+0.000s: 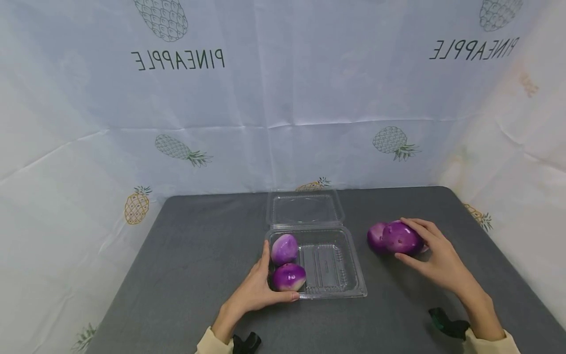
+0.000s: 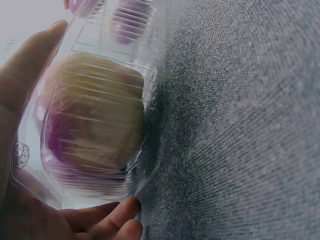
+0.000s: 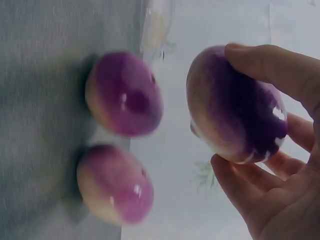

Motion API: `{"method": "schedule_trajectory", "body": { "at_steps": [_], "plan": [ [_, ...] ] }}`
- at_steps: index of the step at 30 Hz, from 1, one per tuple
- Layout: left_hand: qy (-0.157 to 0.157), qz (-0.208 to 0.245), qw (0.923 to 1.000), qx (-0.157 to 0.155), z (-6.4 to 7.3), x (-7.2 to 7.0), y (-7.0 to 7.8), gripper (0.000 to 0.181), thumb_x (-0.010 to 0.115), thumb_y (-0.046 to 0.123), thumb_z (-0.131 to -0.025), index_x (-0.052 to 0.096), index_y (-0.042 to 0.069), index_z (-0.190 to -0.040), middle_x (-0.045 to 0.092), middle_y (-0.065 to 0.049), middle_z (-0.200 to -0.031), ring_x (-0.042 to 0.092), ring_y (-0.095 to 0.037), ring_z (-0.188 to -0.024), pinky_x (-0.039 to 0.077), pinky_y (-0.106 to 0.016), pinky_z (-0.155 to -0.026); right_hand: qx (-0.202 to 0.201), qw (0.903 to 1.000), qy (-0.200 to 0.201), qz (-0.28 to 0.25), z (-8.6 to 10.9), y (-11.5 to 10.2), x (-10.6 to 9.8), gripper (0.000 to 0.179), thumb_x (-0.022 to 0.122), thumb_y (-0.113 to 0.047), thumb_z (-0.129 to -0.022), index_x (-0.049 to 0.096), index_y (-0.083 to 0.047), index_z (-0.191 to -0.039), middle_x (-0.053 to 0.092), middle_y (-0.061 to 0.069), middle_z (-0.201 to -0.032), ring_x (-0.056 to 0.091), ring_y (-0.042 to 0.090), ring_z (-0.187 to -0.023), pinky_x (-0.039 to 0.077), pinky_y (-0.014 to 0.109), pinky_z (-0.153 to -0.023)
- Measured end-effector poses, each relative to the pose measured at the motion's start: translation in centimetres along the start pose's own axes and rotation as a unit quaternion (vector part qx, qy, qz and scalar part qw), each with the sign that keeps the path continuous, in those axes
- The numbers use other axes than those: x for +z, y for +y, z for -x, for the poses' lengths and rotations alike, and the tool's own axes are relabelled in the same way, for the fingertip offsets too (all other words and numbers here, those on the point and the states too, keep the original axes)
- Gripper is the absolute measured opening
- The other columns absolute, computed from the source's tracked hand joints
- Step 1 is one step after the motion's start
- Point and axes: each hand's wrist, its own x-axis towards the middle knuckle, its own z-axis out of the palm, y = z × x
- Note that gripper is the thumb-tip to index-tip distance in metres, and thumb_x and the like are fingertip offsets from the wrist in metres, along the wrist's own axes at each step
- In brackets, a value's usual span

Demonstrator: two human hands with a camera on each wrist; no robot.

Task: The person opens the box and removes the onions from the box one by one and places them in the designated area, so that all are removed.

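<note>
Left hand (image 1: pixel 256 290) clamped on clear clamshell (image 1: pixel 353 287), 8-o'clock corner, likely steadying it; lid (image 1: pixel 305 209) folded back toward 12. Right hand (image 1: pixel 438 260), clamshell's 3 o'clock, grips purple-cream vegetable (image 3: pixel 235 107) off table (image 1: pixel 190 275).

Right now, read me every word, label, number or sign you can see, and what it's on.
"PINEAPPLE", mirrored, upper left of the backdrop cloth.
"PINEAPPLE", mirrored, upper right of the same cloth.
Faint marks at the left wrist view's left edge: too blurred to read.
Clear plastic container: no readable text.
</note>
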Motion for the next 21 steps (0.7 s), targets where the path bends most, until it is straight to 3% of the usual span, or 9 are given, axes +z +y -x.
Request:
{"method": "schedule_trajectory", "body": {
  "at_steps": [7, 21],
  "plan": [
    [-0.001, -0.003, 1.0, -0.006, 0.0, 0.0, 0.0, 0.149, 0.09, 0.063, -0.065, -0.01, 0.017, -0.165, 0.027, -0.028, -0.165, 0.042, -0.041, -0.146, 0.041, -0.061, -0.113, 0.039, 0.9987, 0.031, 0.015, 0.4, 2.1, -1.7, 0.088, 0.094, 0.003, -0.061, 0.057, 0.0, -0.141, 0.053, 0.028, -0.13, 0.028, -0.025, -0.116, 0.028, -0.009, -0.086],
    [0.0, -0.012, 0.9999, -0.006, -0.1, -0.1, 0.2, 0.149, 0.091, 0.06, -0.066, -0.013, 0.018, -0.164, 0.029, -0.032, -0.162, 0.05, -0.043, -0.139, 0.045, -0.063, -0.109, 0.09, 0.9939, 0.064, 0.009, 1.2, 5.1, -3.3, 0.085, 0.091, 0.003, -0.066, 0.055, 0.003, -0.143, 0.048, 0.034, -0.131, 0.024, -0.024, -0.117, 0.024, -0.01, -0.086]
  ]
}}
